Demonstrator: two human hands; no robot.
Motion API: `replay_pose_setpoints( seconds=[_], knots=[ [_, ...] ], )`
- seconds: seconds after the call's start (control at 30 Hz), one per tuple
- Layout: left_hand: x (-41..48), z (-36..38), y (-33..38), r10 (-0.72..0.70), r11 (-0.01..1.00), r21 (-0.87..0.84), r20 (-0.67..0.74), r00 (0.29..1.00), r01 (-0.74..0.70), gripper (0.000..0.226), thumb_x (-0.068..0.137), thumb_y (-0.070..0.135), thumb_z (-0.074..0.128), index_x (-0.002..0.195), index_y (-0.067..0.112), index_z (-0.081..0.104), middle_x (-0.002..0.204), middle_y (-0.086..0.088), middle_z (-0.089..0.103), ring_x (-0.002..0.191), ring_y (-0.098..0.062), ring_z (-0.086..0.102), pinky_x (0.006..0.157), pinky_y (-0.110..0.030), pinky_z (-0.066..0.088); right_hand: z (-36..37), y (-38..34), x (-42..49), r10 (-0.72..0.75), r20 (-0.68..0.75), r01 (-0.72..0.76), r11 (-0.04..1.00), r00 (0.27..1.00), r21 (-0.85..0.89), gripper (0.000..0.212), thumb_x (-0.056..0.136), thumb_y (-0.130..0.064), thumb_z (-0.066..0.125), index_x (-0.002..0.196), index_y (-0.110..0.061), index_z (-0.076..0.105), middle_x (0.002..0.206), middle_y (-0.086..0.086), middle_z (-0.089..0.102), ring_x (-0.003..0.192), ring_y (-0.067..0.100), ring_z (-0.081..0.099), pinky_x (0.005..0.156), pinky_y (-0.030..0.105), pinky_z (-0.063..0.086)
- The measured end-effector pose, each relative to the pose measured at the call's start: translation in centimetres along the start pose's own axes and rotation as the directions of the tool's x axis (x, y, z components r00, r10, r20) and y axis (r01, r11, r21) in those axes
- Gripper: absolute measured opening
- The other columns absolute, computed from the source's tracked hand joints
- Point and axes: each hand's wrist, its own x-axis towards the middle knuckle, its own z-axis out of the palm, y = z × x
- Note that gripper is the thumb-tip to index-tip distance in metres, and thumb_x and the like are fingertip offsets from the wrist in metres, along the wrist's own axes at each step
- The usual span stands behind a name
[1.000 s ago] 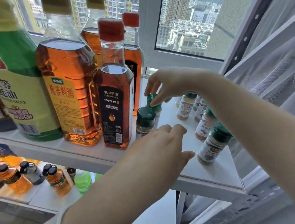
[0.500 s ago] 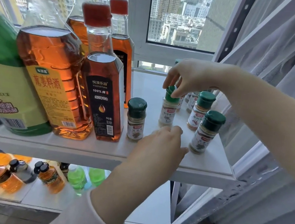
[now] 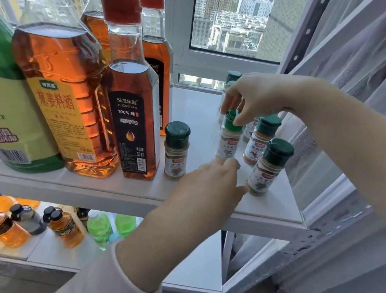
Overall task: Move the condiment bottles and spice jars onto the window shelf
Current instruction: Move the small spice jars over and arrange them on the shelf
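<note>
As my right hand [image 3: 251,100] pinches the cap of a spice jar [image 3: 227,143] on the window shelf [image 3: 276,209], my left hand [image 3: 206,189], fingers straight, lies by its base; next I'd seat it and release.

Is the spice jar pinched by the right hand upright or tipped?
Upright: the spice jar stands on the shelf, green cap on top, the right hand pinching that cap.
</note>
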Motion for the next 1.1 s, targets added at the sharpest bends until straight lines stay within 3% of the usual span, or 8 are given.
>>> replay_pose_setpoints(
  seconds=[0.23,0.4,0.53,0.67,0.8,0.93,1.1],
  knots=[
    [-0.7,-0.2,-0.2,-0.003,1.0,-0.007,-0.016,1.0,0.003,0.046,0.095,0.043,0.041,0.136,0.024,0.033,0.136,0.0,0.045,0.117,-0.022,0.049,0.09,-0.036,0.045,-0.2,0.0,-0.4,-0.004,0.015,0.005,0.998,1.0,-0.064,0.034,0.081,-0.017,0.07,0.113,-0.019,0.06,0.107,-0.002,0.061,0.096,0.019,0.062,0.078,0.029,0.05],
    [-1.7,-0.5,-0.8,-0.028,1.0,-0.011,-0.025,0.999,0.028,0.047,0.095,0.044,0.039,0.137,0.025,0.03,0.135,0.002,0.045,0.119,-0.019,0.046,0.088,-0.031,0.042,-0.1,-2.9,-1.8,-0.183,-0.079,0.189,0.979,0.98,0.081,0.036,0.081,-0.027,0.068,0.114,-0.025,0.057,0.117,-0.006,0.059,0.105,0.011,0.056,0.087,0.026,0.044],
    [-2.6,-0.5,-1.4,-0.035,0.999,-0.019,-0.036,0.999,0.035,0.047,0.095,0.044,0.039,0.138,0.027,0.03,0.136,0.004,0.044,0.118,-0.016,0.047,0.08,-0.024,0.038,1.1,-6.2,-2.1,-0.274,-0.019,0.275,0.958,0.961,0.082,0.041,0.076,-0.037,0.071,0.114,-0.028,0.056,0.116,-0.012,0.06,0.104,0.006,0.057,0.092,0.028,0.045],
    [-3.3,-0.5,-2.2,-0.045,0.998,-0.049,-0.024,0.999,0.043,0.046,0.095,0.042,0.04,0.138,0.028,0.029,0.139,0.006,0.041,0.122,-0.014,0.045,0.087,-0.028,0.04,2.6,-7.4,-1.4,-0.278,-0.012,0.278,0.96,0.961,0.024,0.044,0.075,-0.032,0.074,0.116,-0.025,0.058,0.116,-0.01,0.06,0.102,0.007,0.056,0.083,0.02,0.046],
    [-3.9,-0.7,-2.9,-0.012,0.994,-0.105,-0.032,0.999,0.008,0.047,0.095,0.042,0.041,0.139,0.031,0.029,0.142,0.01,0.04,0.126,-0.012,0.043,0.096,-0.029,0.039,2.9,-6.6,-1.8,-0.233,-0.077,0.236,0.971,0.969,0.029,0.036,0.077,-0.025,0.073,0.112,-0.026,0.061,0.108,-0.013,0.059,0.097,0.006,0.057,0.068,0.008,0.037],
    [-4.4,-0.6,-3.4,0.03,0.986,-0.161,-0.067,0.997,-0.041,0.041,0.094,0.042,0.042,0.134,0.033,0.036,0.136,0.009,0.047,0.121,-0.014,0.048,0.098,-0.035,0.043,2.2,-4.6,-3.6,-0.152,-0.136,0.161,0.985,0.979,0.058,0.03,0.078,-0.026,0.072,0.106,-0.033,0.063,0.101,-0.016,0.059,0.096,0.005,0.058,0.063,0.009,0.035],
    [-3.4,-0.3,-4.2,0.065,0.955,-0.274,-0.169,0.983,-0.11,0.028,0.093,0.035,0.048,0.12,0.029,0.051,0.121,0.01,0.058,0.107,-0.011,0.057,0.091,-0.036,0.048,2.4,-2.9,-5.3,-0.061,-0.17,0.066,0.998,0.984,0.023,0.029,0.075,-0.03,0.074,0.102,-0.035,0.064,0.083,-0.026,0.051,0.085,0.001,0.058,0.064,0.01,0.038]
  ],
)
